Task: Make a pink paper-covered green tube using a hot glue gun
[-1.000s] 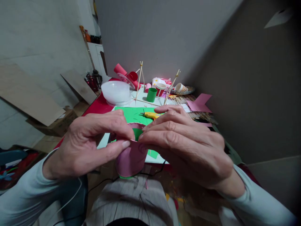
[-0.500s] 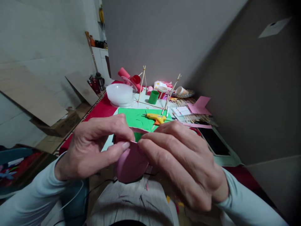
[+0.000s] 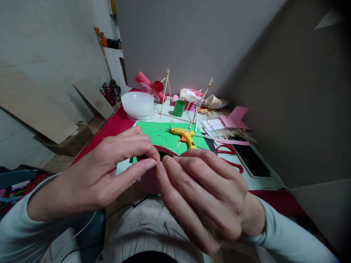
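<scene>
Both hands are at the rim of a curved piece of pink paper (image 3: 149,185), which is bent into a tube-like shape above my lap. My left hand (image 3: 109,171) pinches its near edge between thumb and forefinger. Right beside it, my right hand (image 3: 203,193) grips the same edge, fingertips almost meeting the left ones. The fingers hide much of the paper. Just beyond lies a yellow glue gun (image 3: 184,134) on a green sheet (image 3: 155,136), and red-handled scissors (image 3: 226,149) rest to the right of it.
At the back left stands a translucent plastic bowl (image 3: 138,105). A stick frame (image 3: 165,93) rises near a green paper tube (image 3: 179,108) and a paper cup (image 3: 189,103). White markers (image 3: 214,125), folded pink paper (image 3: 236,117) and a dark-screened tablet (image 3: 253,160) lie on the right.
My fingertips have come closer together at the rim, and the right hand covers more of the pink paper. The view has shifted slightly, showing more of the glue gun and scissors.
</scene>
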Available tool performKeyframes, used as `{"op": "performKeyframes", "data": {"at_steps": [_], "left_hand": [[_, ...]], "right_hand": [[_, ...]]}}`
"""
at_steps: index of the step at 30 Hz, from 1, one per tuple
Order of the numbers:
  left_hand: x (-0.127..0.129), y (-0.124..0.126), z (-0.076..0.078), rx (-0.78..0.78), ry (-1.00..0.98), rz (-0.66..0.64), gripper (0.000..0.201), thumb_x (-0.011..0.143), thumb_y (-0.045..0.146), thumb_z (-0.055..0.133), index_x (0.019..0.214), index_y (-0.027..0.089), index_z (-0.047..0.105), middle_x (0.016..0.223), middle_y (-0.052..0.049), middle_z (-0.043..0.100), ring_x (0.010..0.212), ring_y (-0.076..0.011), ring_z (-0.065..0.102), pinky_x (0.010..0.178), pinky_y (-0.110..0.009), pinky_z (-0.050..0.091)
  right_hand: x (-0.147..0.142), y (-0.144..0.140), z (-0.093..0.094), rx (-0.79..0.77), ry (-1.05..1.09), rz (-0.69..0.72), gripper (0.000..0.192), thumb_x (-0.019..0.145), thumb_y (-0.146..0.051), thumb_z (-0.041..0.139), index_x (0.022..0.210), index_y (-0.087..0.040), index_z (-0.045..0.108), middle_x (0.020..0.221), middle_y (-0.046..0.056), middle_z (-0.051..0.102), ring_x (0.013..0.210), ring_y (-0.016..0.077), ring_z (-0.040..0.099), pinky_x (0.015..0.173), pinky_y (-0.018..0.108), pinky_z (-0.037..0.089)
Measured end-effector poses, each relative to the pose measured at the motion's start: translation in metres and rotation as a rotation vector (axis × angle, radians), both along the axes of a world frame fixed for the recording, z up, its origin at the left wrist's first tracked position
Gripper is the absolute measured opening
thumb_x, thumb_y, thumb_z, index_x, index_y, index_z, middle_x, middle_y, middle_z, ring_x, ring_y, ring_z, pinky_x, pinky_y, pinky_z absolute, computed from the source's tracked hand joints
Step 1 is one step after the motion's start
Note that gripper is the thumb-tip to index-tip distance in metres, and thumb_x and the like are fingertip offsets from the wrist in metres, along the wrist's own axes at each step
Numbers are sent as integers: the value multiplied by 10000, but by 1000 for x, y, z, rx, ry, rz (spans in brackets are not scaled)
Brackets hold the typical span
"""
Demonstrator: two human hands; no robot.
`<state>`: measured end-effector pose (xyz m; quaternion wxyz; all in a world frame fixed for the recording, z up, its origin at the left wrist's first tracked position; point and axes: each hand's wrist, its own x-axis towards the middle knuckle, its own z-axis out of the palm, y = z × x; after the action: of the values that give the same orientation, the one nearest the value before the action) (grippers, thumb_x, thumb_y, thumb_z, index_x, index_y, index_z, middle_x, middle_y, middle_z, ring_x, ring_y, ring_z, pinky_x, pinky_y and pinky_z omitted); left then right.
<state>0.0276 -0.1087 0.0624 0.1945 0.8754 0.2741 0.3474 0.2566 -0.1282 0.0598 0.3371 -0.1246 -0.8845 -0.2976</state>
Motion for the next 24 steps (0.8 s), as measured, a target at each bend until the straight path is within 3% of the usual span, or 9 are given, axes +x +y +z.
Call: {"op": "performKeyframes", "data": {"at_steps": [7, 12, 18, 24], "left_hand": [[-1, 10, 5, -2, 75, -14, 195, 990, 154, 517, 875, 215, 662, 819, 34, 654, 767, -128, 593, 702, -241, 459], [1, 13, -1, -59, -11, 26, 227, 995, 151, 528, 828, 226, 663, 782, 44, 632, 760, -129, 546, 718, -269, 427], [-1, 27, -2, -56, -7, -29, 178, 980, 141, 572, 875, 235, 679, 809, 35, 636, 800, -137, 552, 721, -283, 445], [4, 35, -3, -31, 2, -43, 178, 957, 113, 580, 850, 229, 663, 789, 40, 652, 792, -134, 570, 747, -287, 472]], "right_hand": [[2, 11, -7, -29, 11, 50, 181, 967, -167, 645, 1002, -84, 802, 901, 78, 795, 849, 199, 673, 677, 383, 513], [9, 22, -1, -370, 65, 41, 240, 1050, -141, 521, 1167, -71, 719, 1031, 82, 806, 899, 201, 673, 717, 411, 510], [22, 42, -1, -507, 121, 91, 137, 956, -103, 691, 1085, -141, 721, 907, 23, 752, 850, 172, 606, 769, 377, 528], [22, 41, -8, -495, 154, 10, 62, 962, -101, 646, 964, -154, 678, 833, 29, 711, 784, 171, 558, 739, 380, 500]]}}
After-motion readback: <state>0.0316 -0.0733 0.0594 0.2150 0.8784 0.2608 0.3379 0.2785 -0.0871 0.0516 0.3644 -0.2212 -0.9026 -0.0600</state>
